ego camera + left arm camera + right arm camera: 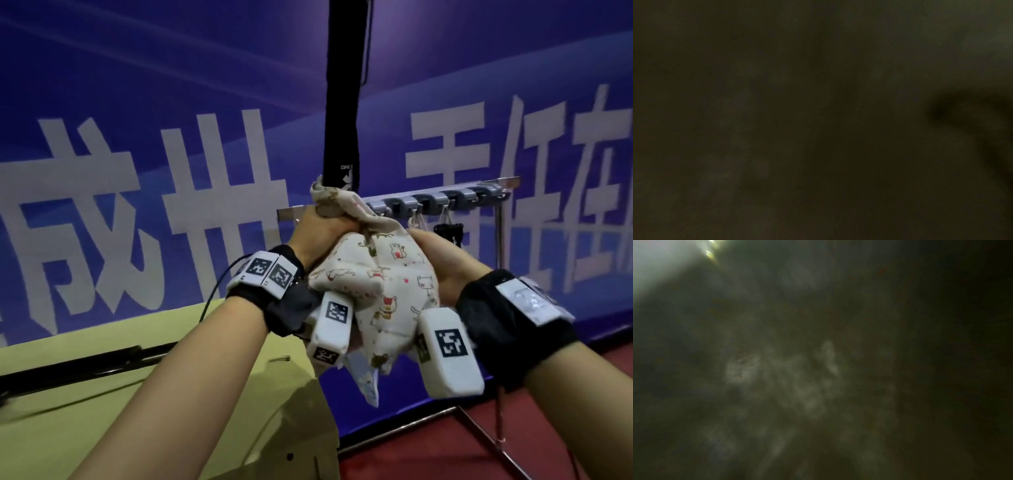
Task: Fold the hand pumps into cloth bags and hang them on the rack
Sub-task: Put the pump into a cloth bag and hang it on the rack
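A cream cloth bag [380, 284] printed with small animals bulges in mid-air, held up between both hands in the head view. My left hand [320, 228] grips the gathered neck of the bag at its top. My right hand [442, 260] is pressed against the bag's right side, fingers hidden behind the cloth. The pump inside is not visible. Behind the bag stands the metal rack [442, 197] with grey hooks; a small dark item [448, 230] hangs from one. Both wrist views are dark and blurred.
A black strap or pole [342, 92] hangs down just behind the bag's neck. A yellow-green table [171, 394] lies at lower left with a black rod [75, 366] and a small metal pin [280, 359]. A blue banner wall stands behind; red floor at right.
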Available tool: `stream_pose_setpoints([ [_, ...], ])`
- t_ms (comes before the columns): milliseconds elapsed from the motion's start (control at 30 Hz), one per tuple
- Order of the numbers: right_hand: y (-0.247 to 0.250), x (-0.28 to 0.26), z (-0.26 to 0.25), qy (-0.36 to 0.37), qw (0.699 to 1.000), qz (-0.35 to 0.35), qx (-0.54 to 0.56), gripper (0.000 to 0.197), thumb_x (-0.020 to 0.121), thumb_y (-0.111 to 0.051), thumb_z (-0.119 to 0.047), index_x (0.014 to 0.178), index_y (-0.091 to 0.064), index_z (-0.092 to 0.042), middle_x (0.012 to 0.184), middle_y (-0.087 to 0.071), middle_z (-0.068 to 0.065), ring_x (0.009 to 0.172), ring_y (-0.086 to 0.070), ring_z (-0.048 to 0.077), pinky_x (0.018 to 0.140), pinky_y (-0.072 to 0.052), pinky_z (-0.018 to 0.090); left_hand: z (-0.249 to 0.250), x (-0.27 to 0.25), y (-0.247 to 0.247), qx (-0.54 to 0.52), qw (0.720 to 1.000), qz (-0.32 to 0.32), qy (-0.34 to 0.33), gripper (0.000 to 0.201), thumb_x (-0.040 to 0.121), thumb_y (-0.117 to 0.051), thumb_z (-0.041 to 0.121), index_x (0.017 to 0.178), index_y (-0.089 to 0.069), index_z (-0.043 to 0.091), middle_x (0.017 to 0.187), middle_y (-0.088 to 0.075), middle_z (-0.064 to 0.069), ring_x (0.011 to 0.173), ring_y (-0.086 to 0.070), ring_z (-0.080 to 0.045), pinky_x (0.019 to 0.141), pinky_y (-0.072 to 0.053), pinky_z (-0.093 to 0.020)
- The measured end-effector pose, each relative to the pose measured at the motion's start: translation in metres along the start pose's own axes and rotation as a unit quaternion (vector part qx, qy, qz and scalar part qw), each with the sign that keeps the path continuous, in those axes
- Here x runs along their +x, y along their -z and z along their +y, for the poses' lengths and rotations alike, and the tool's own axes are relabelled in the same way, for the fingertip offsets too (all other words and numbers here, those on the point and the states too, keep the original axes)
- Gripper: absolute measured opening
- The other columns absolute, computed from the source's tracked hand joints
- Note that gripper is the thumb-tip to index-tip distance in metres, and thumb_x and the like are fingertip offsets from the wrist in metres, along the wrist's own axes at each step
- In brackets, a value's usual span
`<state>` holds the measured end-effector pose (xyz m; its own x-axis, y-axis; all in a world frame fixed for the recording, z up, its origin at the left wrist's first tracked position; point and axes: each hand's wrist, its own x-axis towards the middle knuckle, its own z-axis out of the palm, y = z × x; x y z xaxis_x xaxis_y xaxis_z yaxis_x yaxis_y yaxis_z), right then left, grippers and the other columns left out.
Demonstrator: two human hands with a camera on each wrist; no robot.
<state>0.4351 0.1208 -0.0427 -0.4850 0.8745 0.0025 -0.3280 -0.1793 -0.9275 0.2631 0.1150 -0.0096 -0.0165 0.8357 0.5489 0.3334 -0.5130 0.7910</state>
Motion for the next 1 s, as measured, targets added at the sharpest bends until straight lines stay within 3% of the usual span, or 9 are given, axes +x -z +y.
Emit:
stream_pose_setpoints([
  [167, 0.029, 0.002, -0.002, 0.033, 0.992, 0.02, -0.12, 0.026, 0.097, -0.044, -0.022, 0.081, -0.058, -0.007, 0.055, -0.063, 0.003, 0.047, -0.061, 0.012, 0.043, -0.047, 0.018, -0.021, 0.006, -0.039, -0.118, 0.99, 0.002, 0.083, 0.014, 0.062, -0.07, 0.0, 0.072, -0.067, 0.01, 0.082, -0.067, -0.012, 0.088, -0.065, -0.03, 0.089, -0.052, -0.047],
  [333, 0.05, -0.001, 0.004, 0.026, 0.967, 0.048, -0.25, 0.013, 0.094, -0.048, -0.006, 0.095, -0.06, -0.012, 0.074, -0.063, 0.003, 0.055, -0.062, 0.011, 0.044, -0.048, 0.018, -0.038, 0.003, -0.058, -0.128, 0.984, 0.006, 0.127, 0.016, 0.077, -0.062, -0.009, 0.079, -0.063, 0.006, 0.076, -0.064, -0.011, 0.075, -0.064, -0.023, 0.074, -0.054, -0.033],
  [467, 0.057, 0.003, 0.016, 0.016, 0.968, 0.019, -0.249, 0.024, 0.094, -0.048, -0.006, 0.105, -0.058, -0.023, 0.086, -0.065, -0.003, 0.077, -0.059, 0.011, 0.06, -0.052, 0.023, -0.052, -0.002, -0.065, -0.133, 0.983, 0.021, 0.128, 0.018, 0.079, -0.058, -0.014, 0.083, -0.06, 0.004, 0.074, -0.062, -0.009, 0.057, -0.063, -0.01, 0.056, -0.054, -0.021],
  [567, 0.059, 0.007, 0.024, 0.014, 0.964, -0.011, -0.265, 0.029, 0.093, -0.048, -0.003, 0.094, -0.059, -0.03, 0.084, -0.066, -0.008, 0.076, -0.061, 0.007, 0.059, -0.054, 0.017, -0.061, -0.006, -0.066, -0.142, 0.981, 0.04, 0.127, 0.025, 0.078, -0.059, -0.014, 0.101, -0.058, -0.004, 0.079, -0.062, -0.011, 0.061, -0.064, -0.012, 0.056, -0.055, -0.021],
  [633, 0.061, 0.008, 0.029, 0.007, 0.961, -0.031, -0.273, 0.028, 0.092, -0.05, -0.005, 0.101, -0.059, -0.03, 0.096, -0.067, -0.006, 0.087, -0.063, 0.009, 0.074, -0.055, 0.023, -0.068, -0.008, -0.067, -0.153, 0.978, 0.046, 0.135, 0.034, 0.079, -0.059, -0.013, 0.112, -0.055, -0.006, 0.083, -0.062, -0.011, 0.07, -0.063, -0.016, 0.059, -0.056, -0.021],
  [700, 0.065, 0.011, 0.033, 0.0, 0.951, -0.008, -0.309, 0.023, 0.092, -0.054, -0.01, 0.104, -0.059, -0.029, 0.105, -0.065, -0.003, 0.096, -0.061, 0.014, 0.086, -0.053, 0.031, -0.077, -0.011, -0.067, -0.147, 0.976, 0.056, 0.147, 0.029, 0.079, -0.061, -0.01, 0.108, -0.058, -0.004, 0.084, -0.064, -0.009, 0.075, -0.064, -0.018, 0.062, -0.056, -0.024],
  [800, 0.07, 0.014, 0.035, -0.01, 0.939, 0.053, -0.339, 0.016, 0.094, -0.052, -0.015, 0.101, -0.065, -0.019, 0.099, -0.069, 0.002, 0.087, -0.065, 0.015, 0.074, -0.055, 0.025, -0.095, -0.015, -0.067, -0.126, 0.975, 0.067, 0.173, 0.017, 0.075, -0.066, -0.007, 0.09, -0.067, 0.002, 0.08, -0.068, -0.009, 0.076, -0.067, -0.021, 0.067, -0.056, -0.029],
  [867, 0.072, 0.019, 0.038, -0.027, 0.945, 0.06, -0.321, 0.022, 0.096, -0.047, -0.013, 0.107, -0.067, -0.012, 0.103, -0.07, 0.01, 0.09, -0.065, 0.022, 0.081, -0.054, 0.029, -0.105, -0.018, -0.067, -0.103, 0.976, 0.077, 0.174, 0.015, 0.073, -0.068, -0.007, 0.077, -0.068, 0.007, 0.075, -0.069, -0.007, 0.071, -0.067, -0.017, 0.063, -0.056, -0.024],
  [1000, 0.07, 0.027, 0.046, -0.041, 0.926, 0.046, -0.373, 0.024, 0.095, -0.048, -0.011, 0.108, -0.066, -0.019, 0.105, -0.065, 0.008, 0.089, -0.058, 0.017, 0.07, -0.047, 0.025, -0.124, -0.021, -0.067, -0.075, 0.979, 0.084, 0.173, 0.024, 0.064, -0.075, 0.001, 0.087, -0.069, -0.002, 0.082, -0.071, -0.015, 0.082, -0.07, -0.026, 0.075, -0.058, -0.033],
])
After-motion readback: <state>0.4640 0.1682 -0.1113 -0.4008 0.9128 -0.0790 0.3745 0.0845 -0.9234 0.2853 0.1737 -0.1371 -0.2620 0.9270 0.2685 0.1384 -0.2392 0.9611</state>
